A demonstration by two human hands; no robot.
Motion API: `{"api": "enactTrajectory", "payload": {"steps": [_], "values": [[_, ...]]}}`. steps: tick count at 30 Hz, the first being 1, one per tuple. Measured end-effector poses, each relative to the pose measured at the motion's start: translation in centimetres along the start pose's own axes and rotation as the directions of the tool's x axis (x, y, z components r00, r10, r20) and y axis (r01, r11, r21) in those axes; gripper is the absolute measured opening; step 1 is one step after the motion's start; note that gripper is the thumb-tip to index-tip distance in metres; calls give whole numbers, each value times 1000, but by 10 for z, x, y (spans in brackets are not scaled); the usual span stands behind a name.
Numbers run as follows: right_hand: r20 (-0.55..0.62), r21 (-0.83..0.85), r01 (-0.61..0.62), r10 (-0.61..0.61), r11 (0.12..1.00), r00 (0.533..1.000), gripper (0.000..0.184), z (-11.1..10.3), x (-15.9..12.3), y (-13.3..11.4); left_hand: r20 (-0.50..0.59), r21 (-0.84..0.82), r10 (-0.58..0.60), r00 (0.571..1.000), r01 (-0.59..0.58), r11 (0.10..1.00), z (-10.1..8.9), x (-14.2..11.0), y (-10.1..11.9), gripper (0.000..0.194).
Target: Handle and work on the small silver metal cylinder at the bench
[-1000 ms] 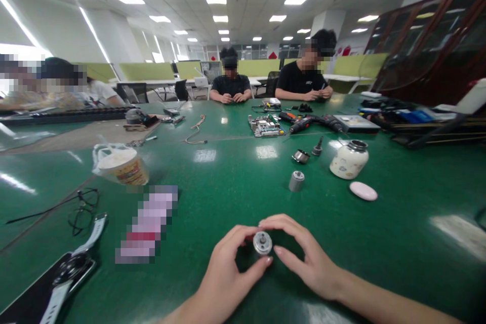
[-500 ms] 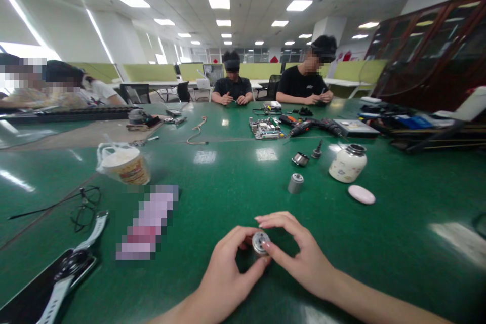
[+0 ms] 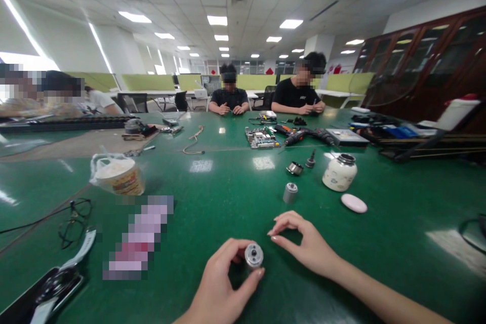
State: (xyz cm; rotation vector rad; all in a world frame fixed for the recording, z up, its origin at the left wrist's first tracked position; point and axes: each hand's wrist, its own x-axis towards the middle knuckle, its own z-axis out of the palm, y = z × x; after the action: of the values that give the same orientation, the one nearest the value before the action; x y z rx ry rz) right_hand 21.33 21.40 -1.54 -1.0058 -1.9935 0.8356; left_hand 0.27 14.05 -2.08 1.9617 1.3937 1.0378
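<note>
Silver metal cylinder: near table edge, in your left hand, round end face up; base contact unclear.
Left hand (image 3: 231, 278): your thumb and fingers grip the silver metal cylinder's (image 3: 254, 255) side.
Right hand (image 3: 306, 243): just beside, apart from it; fingertips nearly meeting, can't tell if they pinch anything.
Risk: loosen that left grip and it could tip and roll off across the smooth green table (image 3: 212, 217), perhaps into the second grey metal cylinder (image 3: 290, 193).
Writing: paper cup in a clear bag (image 3: 120, 176) carries print, unreadable; no brand legible.
</note>
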Motion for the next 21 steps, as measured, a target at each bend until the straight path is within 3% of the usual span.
{"api": "enactTrajectory", "payload": {"steps": [3,6,8,12,17,21], "values": [[102,-96,19,-9,995,995,10,-4,-4,9,-19,15,-1,1000,1,1000,0,1,1,23],[121,-131,44,-28,990,992,20,-4,-7,9,-30,13,-11,999,11,1000,-1,2,2,23],[119,-133,33,-17,991,993,17,-3,-7,9,-25,1,-16,1000,16,1000,-1,2,1,22],[69,-78,-13,18,997,997,6,0,-3,9,-9,-24,-21,1000,21,999,0,3,-3,24],[-116,106,-4,16,994,993,9,12,-1,-7,5,-67,-30,1000,30,997,1,4,-6,28],[-83,174,62,-48,983,995,7,26,-3,-27,6,-93,-27,1000,28,995,1,4,-5,27]]}}
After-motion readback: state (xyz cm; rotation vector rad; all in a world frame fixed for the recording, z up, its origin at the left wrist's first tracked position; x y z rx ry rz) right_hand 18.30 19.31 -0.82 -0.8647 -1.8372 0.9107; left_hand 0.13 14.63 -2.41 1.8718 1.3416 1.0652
